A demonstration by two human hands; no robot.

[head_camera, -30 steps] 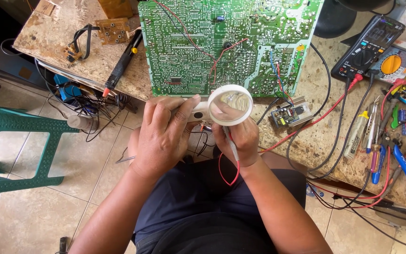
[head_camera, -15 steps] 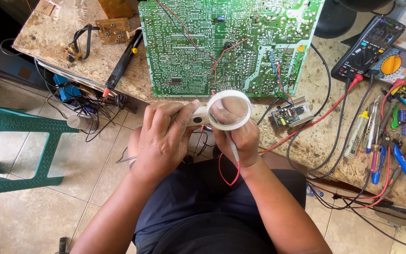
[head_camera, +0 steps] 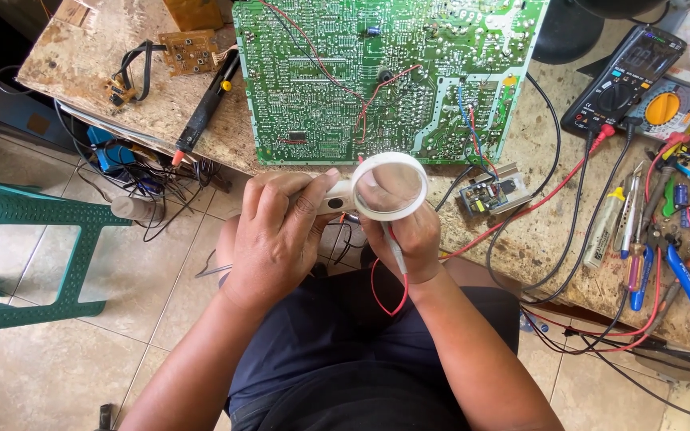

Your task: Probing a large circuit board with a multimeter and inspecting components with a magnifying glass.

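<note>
My left hand [head_camera: 277,239] grips the handle of a white round magnifying glass [head_camera: 390,187], holding the lens just below the near edge of a large green circuit board [head_camera: 385,76] that lies on the worn workbench [head_camera: 545,239]. My right hand [head_camera: 409,239] is under the lens, closed on a white probe [head_camera: 397,257] with a red wire [head_camera: 389,299] looping down from it. What the probe tip touches is hidden behind the lens.
A black soldering tool [head_camera: 205,104] and a small brown board [head_camera: 189,49] lie at the left of the bench. A black multimeter [head_camera: 624,80], a yellow-dial meter [head_camera: 668,108], screwdrivers and pliers [head_camera: 664,239] crowd the right. A small module [head_camera: 493,191] sits near the edge. A green plastic stool [head_camera: 25,255] stands left.
The magnifying glass and both hands shifted very slightly; otherwise nothing has visibly changed.
</note>
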